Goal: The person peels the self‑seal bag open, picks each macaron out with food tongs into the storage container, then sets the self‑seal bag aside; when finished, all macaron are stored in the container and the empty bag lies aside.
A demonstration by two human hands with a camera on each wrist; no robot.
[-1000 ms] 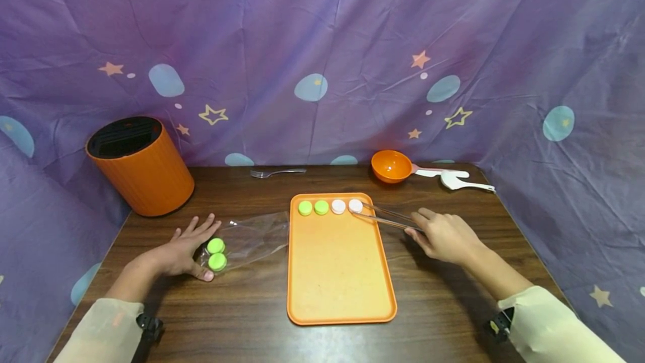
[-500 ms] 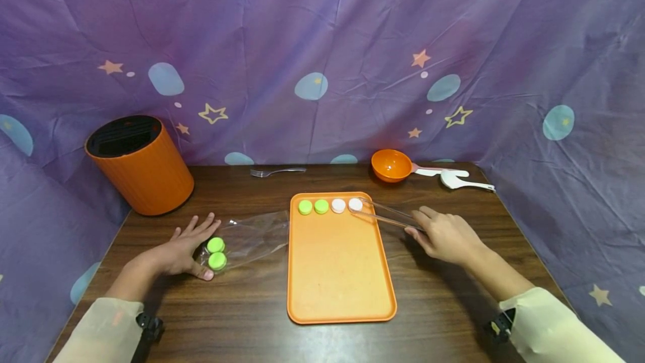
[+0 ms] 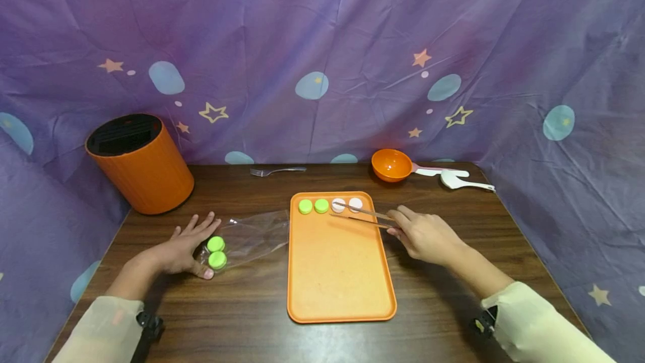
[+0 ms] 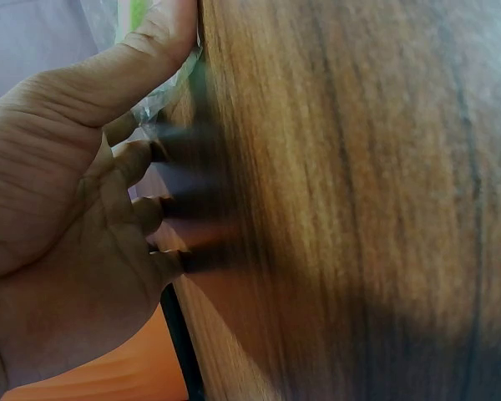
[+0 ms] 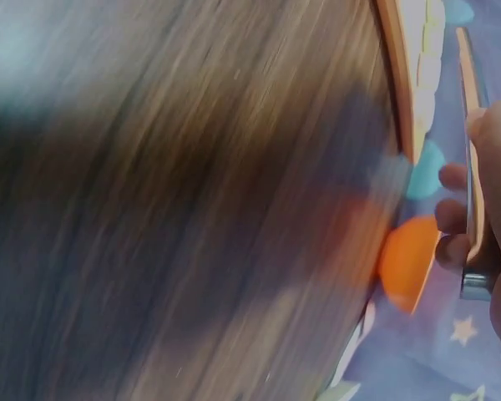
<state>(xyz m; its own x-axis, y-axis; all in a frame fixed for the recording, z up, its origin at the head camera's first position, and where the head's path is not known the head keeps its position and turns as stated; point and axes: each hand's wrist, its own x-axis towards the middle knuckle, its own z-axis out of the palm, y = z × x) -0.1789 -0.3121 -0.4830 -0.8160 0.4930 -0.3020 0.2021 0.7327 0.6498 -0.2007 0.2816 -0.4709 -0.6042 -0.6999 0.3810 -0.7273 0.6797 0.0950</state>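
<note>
In the head view my right hand (image 3: 425, 237) holds metal tongs (image 3: 370, 213), spread apart, with tips over the far part of an orange tray (image 3: 342, 273). Two green macaron-like discs (image 3: 305, 206) and two white ones (image 3: 355, 204) stand in a row along its far edge. One tong arm crosses in front of the white discs; nothing shows gripped between the tips. My left hand (image 3: 176, 248), fingers spread, rests at the end of a clear plastic bag (image 3: 257, 234). Two green discs (image 3: 217, 260) lie there between thumb and fingers. The right wrist view shows the tongs (image 5: 476, 209) raised off the table.
An orange knife block (image 3: 143, 167) stands at the back left. Along the back edge lie a fork (image 3: 277, 171), an orange bowl (image 3: 391, 166), white-handled utensils (image 3: 443, 172) and a white spoon (image 3: 461, 183). A patterned purple curtain (image 3: 322, 60) hangs behind the table.
The tongs have come off the rightmost white disc and moved left with my right hand, leaving that disc in the row. My left hand and the bag have stayed put.
</note>
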